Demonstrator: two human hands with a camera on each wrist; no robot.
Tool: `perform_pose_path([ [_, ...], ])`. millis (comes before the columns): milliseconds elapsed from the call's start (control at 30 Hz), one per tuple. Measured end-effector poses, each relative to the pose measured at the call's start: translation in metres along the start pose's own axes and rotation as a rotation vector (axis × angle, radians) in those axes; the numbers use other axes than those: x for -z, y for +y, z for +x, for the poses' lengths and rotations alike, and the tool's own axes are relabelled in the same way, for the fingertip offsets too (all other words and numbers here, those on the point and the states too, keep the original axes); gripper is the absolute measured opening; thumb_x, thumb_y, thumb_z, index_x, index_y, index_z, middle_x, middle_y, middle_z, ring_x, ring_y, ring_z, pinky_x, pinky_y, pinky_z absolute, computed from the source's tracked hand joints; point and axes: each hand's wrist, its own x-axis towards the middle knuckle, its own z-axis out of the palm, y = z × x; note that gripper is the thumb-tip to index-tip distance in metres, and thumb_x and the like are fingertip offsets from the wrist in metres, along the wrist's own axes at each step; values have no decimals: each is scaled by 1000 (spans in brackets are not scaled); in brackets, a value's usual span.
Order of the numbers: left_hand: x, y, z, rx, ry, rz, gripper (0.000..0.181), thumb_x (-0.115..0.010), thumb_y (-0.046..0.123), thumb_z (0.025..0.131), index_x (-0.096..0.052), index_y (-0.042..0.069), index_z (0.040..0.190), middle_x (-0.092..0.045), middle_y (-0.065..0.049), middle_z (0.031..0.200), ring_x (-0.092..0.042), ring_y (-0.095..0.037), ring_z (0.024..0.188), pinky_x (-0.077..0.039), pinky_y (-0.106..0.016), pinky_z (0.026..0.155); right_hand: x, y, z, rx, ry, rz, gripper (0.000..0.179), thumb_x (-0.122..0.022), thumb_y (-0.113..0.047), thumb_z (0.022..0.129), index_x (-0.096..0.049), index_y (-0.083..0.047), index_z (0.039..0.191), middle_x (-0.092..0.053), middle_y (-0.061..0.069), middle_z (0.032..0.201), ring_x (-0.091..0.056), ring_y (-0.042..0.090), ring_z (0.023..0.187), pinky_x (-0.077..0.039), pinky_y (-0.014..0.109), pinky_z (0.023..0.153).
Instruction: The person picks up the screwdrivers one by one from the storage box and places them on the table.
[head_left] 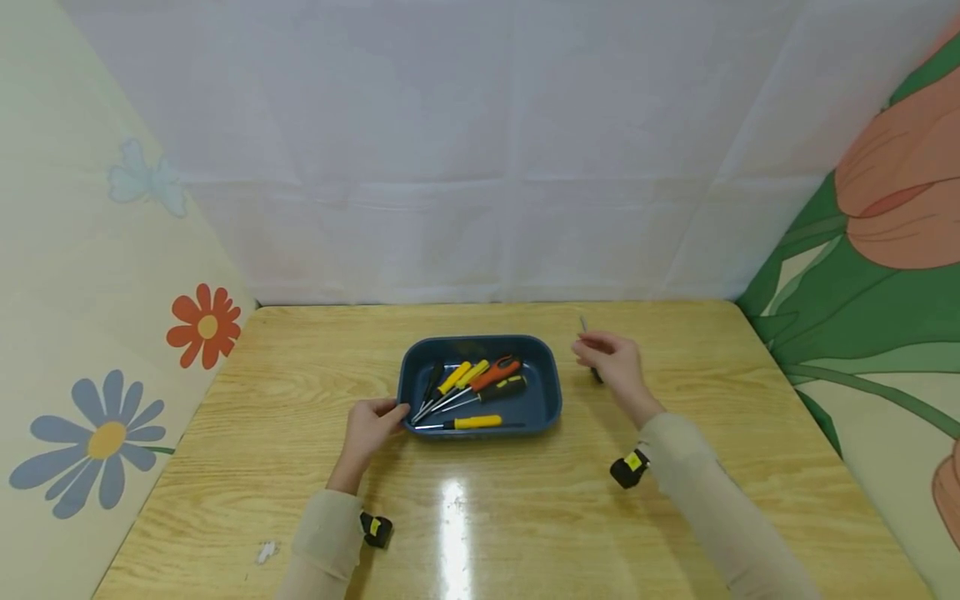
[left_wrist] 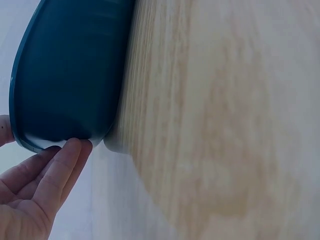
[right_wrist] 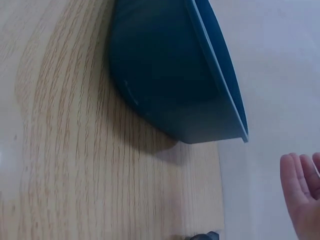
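A dark blue plastic tray point(head_left: 480, 340) stands on the table. Inside it are a yellow-handled screwdriver point(head_left: 477, 422), pliers with red handles point(head_left: 495, 372), a black-handled screwdriver point(head_left: 504, 388) and several other tools. My left hand point(head_left: 375, 427) pinches the tray's left front corner, thumb over the rim and fingertips against the outer wall, as the left wrist view shows. To the right of the tray, my right hand point(head_left: 611, 358) is above the table with fingers fairly straight point(right_wrist: 300, 187). A thin grey shaft point(head_left: 583, 323) shows past its fingertips, and a black piece point(head_left: 597, 376) is partly hidden below it.
The wooden table point(head_left: 315, 367) ends at a white cloth backdrop point(head_left: 517, 167). Flower-printed panels point(head_left: 90, 292) stand on both sides. A small white mark point(head_left: 266, 552) lies at the table's left front. Black camera units point(head_left: 628, 469) hang at the wrists.
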Motion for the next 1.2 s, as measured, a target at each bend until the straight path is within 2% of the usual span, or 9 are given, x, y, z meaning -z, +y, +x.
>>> perform_pose_path([
  [100,0,0,0,3,3,-4,27,-61,6,84,-62,-14,102,-64,-24,96,-64,-18,75,-55,-31,68,-5,0,0,11,-39,15,36,-66,-4,82,-55,13,112,-64,3,88,-63,9,74,-54,24,69],
  [267,-1,-1,1,-3,2,-7,27,-61,6,84,-62,-14,102,-64,-25,95,-65,-19,75,-55,-30,67,-13,-3,0,11,-99,-6,35,-65,0,81,-56,11,113,-60,25,104,-61,6,76,-54,24,71],
  [333,-1,-1,1,-8,5,0,26,-61,6,84,-62,-15,101,-64,-25,94,-65,-20,74,-55,-30,66,-16,-4,0,19,-126,-29,36,-66,0,80,-57,10,113,-57,28,108,-60,4,77,-54,23,71],
  [533,-1,0,1,-8,8,11,26,-62,6,83,-63,-14,100,-64,-24,93,-65,-19,73,-55,-29,66,-24,-7,1,39,-178,-66,41,-70,-6,79,-57,9,115,-57,28,109,-59,5,78,-53,31,76],
  [667,-1,0,1,-5,3,7,26,-62,7,84,-63,-13,100,-65,-24,93,-65,-20,74,-55,-31,67,-30,-9,0,44,-209,-77,41,-70,-7,79,-56,9,114,-56,29,109,-60,6,79,-53,31,76],
  [733,-1,0,1,-7,2,8,26,-62,7,84,-63,-14,100,-65,-24,93,-65,-20,74,-55,-31,67,-34,-11,-1,48,-227,-86,41,-70,-7,79,-56,9,115,-56,29,110,-60,9,82,-53,28,75],
  [1000,-1,0,2,-13,3,1,27,-61,6,83,-62,-15,101,-64,-26,94,-65,-20,75,-55,-30,66,-44,-9,0,60,-263,-158,41,-70,-10,80,-57,7,115,-59,23,111,-60,25,92,-52,32,78],
  [1200,-1,-2,3,-7,6,7,28,-62,6,83,-62,-15,101,-64,-26,95,-65,-21,75,-55,-30,66,-49,-5,4,60,-271,-185,41,-70,-12,79,-58,6,115,-58,24,111,-60,27,92,-53,33,76],
])
